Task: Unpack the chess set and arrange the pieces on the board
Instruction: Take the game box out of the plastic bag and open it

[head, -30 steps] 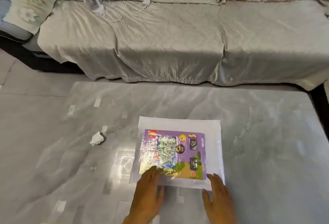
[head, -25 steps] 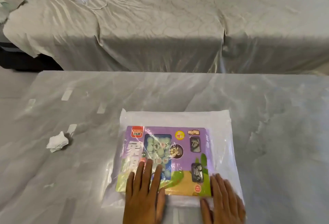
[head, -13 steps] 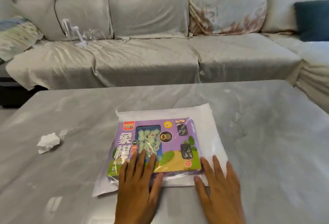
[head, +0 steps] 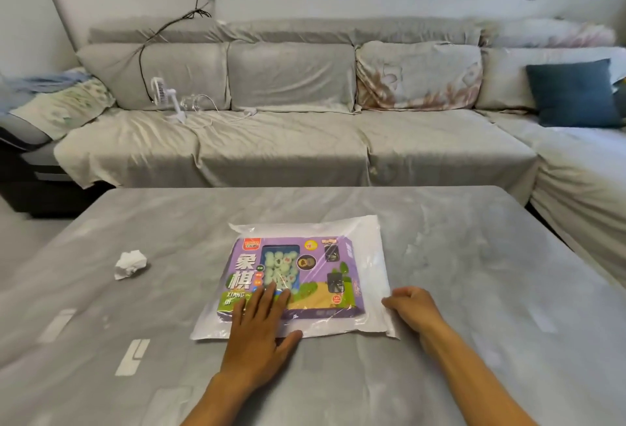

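Here, one purple box lies flat inside one clear bag near the middle of the grey table. The box's long axis runs left to right across the view, turned slightly so that its right end sits a little farther from the person. Its printed face points up, with the large characters at the left end reading upright from the person's side. A window in the lid shows a cluster of pale green round pieces; their number cannot be counted through the glare on the film.

Two hands are in view. The left hand lies palm down on the near left part of the box, fingers straight and close together, thumb spread to the right on the bag's near margin. Its fingertips reach the lower edge of the window. The right hand rests at the bag's near right edge, beside the box's right end. Its fingers are curled, apparently pinching the film, though the grip itself is hidden from this angle.

One crumpled white paper lies on the table well to the left of the bag. Behind the table stands one grey sofa, bearing one small white fan and one blue cushion.
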Available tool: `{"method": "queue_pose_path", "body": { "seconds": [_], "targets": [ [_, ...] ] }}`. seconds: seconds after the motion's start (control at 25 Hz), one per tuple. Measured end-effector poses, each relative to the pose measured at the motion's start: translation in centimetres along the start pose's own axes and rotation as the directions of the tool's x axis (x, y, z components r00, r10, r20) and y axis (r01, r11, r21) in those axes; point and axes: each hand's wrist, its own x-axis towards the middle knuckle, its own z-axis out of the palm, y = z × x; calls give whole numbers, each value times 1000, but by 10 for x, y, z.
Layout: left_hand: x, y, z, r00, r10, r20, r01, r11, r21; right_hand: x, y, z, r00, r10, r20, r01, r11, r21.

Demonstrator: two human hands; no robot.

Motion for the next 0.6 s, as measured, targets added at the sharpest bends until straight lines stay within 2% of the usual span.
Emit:
{"method": "queue_pose_path", "body": {
  "seconds": [0.08,0.12,0.16,0.24,0.28,0.32,0.44,0.6],
  "targets": [
    [0,-3,3,997,19,-75,-16,999,43,8,-3,8,999,-10,-52,6,998,-61],
    [1,-4,3,989,17,-148,-7,998,68,12,-7,13,995,-37,-91,23,987,-156],
    [-1,-5,0,976,-44,-212,59,996,64,16,-11,17,989,-75,-125,42,968,-245],
    [-10,1,-7,912,-292,-289,290,956,-52,26,-19,23,983,-103,-150,55,955,-291],
    [-19,5,-7,882,-403,-244,385,915,-119,30,-23,26,987,-82,-136,44,963,-265],
    [-28,8,-5,869,-451,-204,427,891,-150,35,-25,28,990,-69,-122,36,966,-256],
    [-35,14,5,911,-411,-16,404,900,-164,32,-28,30,999,-32,-34,17,923,-383],
    [17,-16,-4,882,-459,105,470,862,-190,-12,-12,27,994,-106,14,102,898,-428]
  ]
}}
